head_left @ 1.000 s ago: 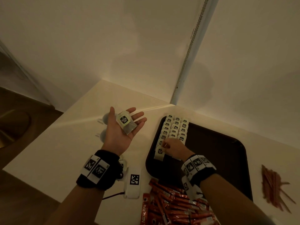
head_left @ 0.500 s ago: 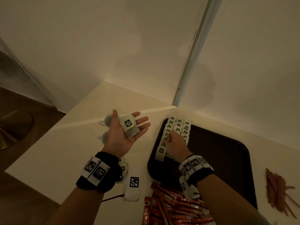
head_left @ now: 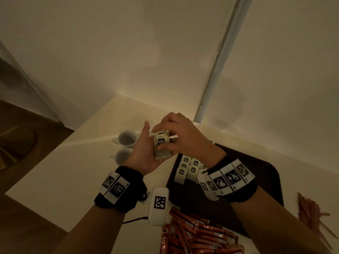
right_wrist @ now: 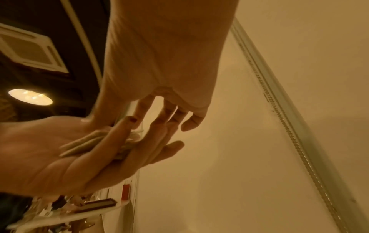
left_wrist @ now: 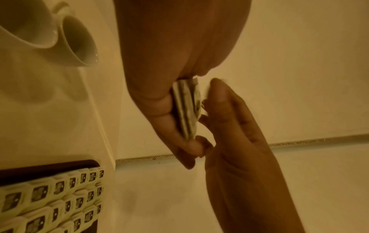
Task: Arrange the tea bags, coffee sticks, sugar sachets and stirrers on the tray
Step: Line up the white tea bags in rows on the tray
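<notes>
My left hand (head_left: 145,156) is palm up over the table, left of the dark tray (head_left: 247,180). A small stack of tea bags (head_left: 162,143) lies on its palm and straight fingers. My right hand (head_left: 183,136) reaches over from the right and pinches the top tea bag between thumb and fingers. The left wrist view shows the stack (left_wrist: 187,110) edge-on between both hands. Rows of tea bags (head_left: 189,167) lie along the tray's left side. Red coffee sticks (head_left: 198,235) are heaped in front of the tray, and brown stirrers (head_left: 310,211) lie to its right.
Two white cups (head_left: 126,138) stand on the table just left of my left hand. A white device with a square marker (head_left: 158,206) lies by my left wrist. The wall runs close behind the table and the table's left edge drops to the floor.
My right hand has left the tea bag rows on the tray and come up to the stack in my left palm. My left hand has shifted slightly toward the tray.
</notes>
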Motion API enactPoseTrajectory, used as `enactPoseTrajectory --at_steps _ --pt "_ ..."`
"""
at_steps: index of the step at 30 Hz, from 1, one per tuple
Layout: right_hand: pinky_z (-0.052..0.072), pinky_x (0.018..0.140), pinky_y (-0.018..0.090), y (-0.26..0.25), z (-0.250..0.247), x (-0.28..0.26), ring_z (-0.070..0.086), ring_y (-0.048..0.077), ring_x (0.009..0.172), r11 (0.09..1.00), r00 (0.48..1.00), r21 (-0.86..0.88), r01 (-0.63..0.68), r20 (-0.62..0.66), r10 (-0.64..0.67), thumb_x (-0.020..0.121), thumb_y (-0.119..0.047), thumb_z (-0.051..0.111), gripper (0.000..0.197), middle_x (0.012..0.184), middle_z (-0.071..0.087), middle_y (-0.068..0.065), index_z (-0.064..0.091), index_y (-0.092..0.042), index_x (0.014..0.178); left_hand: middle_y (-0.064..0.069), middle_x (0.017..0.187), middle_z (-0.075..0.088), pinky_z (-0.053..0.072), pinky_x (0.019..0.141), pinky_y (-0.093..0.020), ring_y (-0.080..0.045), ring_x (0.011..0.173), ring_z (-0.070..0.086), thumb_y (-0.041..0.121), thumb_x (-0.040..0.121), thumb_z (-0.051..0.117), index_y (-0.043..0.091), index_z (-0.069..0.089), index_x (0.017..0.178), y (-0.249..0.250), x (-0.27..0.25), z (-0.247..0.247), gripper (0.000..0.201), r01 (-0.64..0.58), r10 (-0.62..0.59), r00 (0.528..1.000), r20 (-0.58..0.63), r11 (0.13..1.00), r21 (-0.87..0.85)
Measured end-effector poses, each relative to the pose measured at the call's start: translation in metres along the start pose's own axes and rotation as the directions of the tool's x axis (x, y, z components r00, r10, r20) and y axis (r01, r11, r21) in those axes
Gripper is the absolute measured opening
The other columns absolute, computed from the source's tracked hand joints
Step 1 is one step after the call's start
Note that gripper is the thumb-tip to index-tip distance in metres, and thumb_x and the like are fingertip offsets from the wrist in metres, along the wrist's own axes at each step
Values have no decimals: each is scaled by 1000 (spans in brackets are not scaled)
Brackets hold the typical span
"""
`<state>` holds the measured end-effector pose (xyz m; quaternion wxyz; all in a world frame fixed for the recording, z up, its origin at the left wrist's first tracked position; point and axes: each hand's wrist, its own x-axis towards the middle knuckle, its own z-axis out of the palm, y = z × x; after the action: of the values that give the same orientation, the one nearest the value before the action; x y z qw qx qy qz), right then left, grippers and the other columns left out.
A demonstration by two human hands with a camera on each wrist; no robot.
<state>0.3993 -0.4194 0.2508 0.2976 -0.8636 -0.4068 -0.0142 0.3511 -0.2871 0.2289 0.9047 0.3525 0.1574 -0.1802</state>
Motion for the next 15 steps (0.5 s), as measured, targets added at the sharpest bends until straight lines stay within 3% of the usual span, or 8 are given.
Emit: enactPoseTrajectory --at_steps 3,7,10,13,15 --pt "45 81 38 -3 -4 1 46 13 91 1000 1000 29 -6 -26 6 72 -29 77 27 95 53 -5 69 -20 97 -15 108 68 60 72 -33 -22 88 71 63 95 18 6 59 117 1 -2 3 74 -28 28 999 30 999 20" --pt "45 81 36 -5 -11 0 48 16 91 998 998 -9 -56 14 56 74 -25 76 34 95 58 1 63 -16 104 -17 113 66 59 76 -34 -23 93 69 66 93 17 6 58 119 2 -3 3 76 -61 59 997 56 998 18" --pt "39 74 27 -8 -14 2 47 13 84 998 998 -23 -52 43 53 77 -21 74 28 89 59 1 64 -13 102 -15 106 69 57 83 -38 -23 94 69 67 92 18 8 59 115 2 -4 4 76 -88 86 992 96 996 21" --pt "35 67 11 -13 -28 6 50 9 73 997 998 61 -49 -23 51 85 -16 66 13 84 62 2 68 -8 96 -12 118 67 52 94 -44 -27 109 64 69 87 29 11 59 122 3 -6 4 74 -126 119 988 96 990 68" --pt "37 67 5 -18 -46 10 53 6 72 992 992 112 -56 -105 68 90 -18 60 15 85 64 1 69 -8 97 -7 112 67 55 88 -41 -25 104 65 62 81 45 11 58 120 3 -6 5 66 -199 191 978 88 975 98"
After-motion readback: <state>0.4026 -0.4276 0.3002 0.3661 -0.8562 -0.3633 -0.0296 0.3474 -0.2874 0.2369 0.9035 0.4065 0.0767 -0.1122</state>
